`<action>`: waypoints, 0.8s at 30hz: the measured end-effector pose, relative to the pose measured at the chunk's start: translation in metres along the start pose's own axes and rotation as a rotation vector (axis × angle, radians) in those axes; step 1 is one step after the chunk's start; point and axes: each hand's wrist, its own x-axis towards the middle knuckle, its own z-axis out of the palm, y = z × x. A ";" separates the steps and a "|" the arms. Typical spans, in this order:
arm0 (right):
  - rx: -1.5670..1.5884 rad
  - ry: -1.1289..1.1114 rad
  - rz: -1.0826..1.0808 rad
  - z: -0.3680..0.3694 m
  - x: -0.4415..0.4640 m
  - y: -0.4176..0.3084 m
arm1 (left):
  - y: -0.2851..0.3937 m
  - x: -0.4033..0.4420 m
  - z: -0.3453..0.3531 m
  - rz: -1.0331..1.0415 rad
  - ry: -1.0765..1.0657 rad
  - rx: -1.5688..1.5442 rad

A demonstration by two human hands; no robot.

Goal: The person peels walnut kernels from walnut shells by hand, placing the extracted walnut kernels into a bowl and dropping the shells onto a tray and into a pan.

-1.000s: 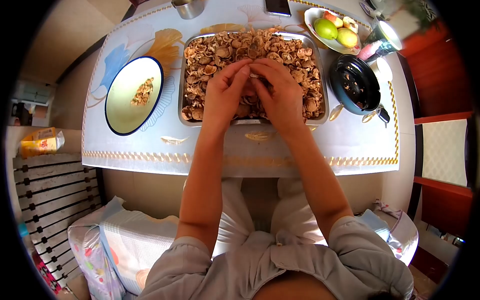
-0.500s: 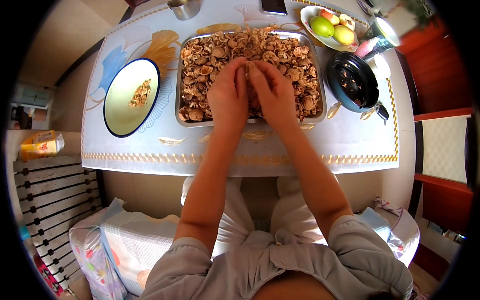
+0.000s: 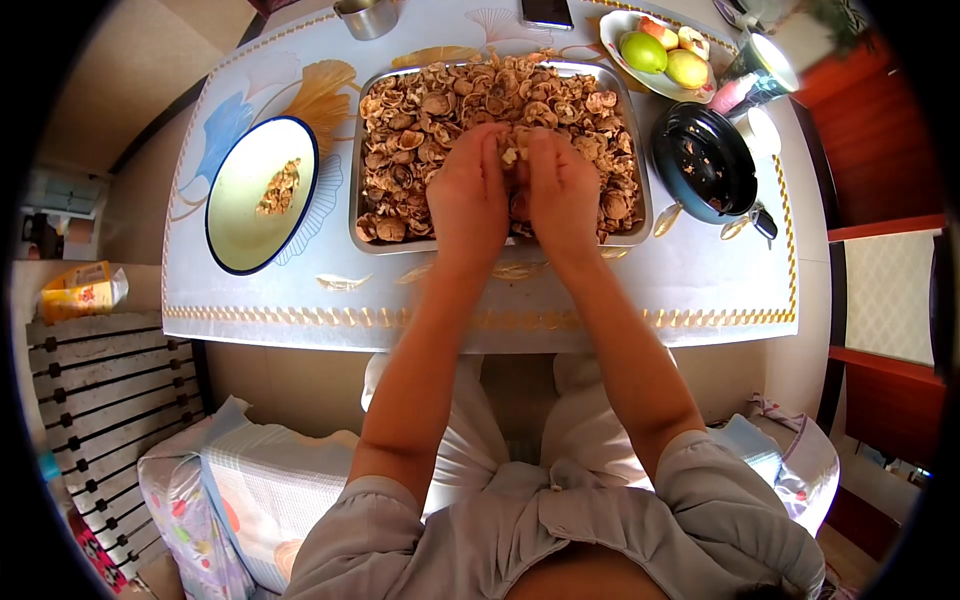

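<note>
My left hand and my right hand are close together above a metal tray heaped with walnuts and broken shells. Between the fingertips of both hands is a walnut, with some pale kernel showing. Both hands have their fingers curled in, and the fingers partly hide the nut. To the left, an enamel bowl with a dark blue rim holds a small pile of walnut kernels.
Right of the tray stands a black pan with a few crumbs inside. Behind it are a plate of fruit and a patterned cup. A metal cup and a phone lie along the far side of the table.
Both hands have shifted slightly right and towards me. The fingertips have moved apart a little, so the walnut's pale kernel shows more between them.
</note>
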 end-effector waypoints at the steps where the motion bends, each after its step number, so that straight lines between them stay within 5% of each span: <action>1: 0.037 0.014 0.036 -0.001 0.000 -0.001 | 0.003 -0.002 0.000 -0.064 -0.022 -0.008; 7: 0.415 -0.118 0.331 -0.013 0.007 0.001 | 0.006 0.000 0.001 -0.199 -0.085 -0.077; 13: 0.578 -0.147 0.450 -0.013 0.012 0.006 | -0.012 0.014 -0.013 -0.626 -0.136 -0.776; 19: 0.724 -0.205 0.468 -0.012 0.011 0.011 | -0.007 0.021 -0.026 -0.833 -0.229 -1.071; 22: 0.682 -0.226 0.446 -0.010 0.010 0.011 | -0.015 0.017 -0.022 -0.666 -0.445 -0.950; 24: 0.599 -0.233 0.418 -0.010 0.008 0.007 | -0.014 0.015 -0.019 -0.703 -0.383 -0.965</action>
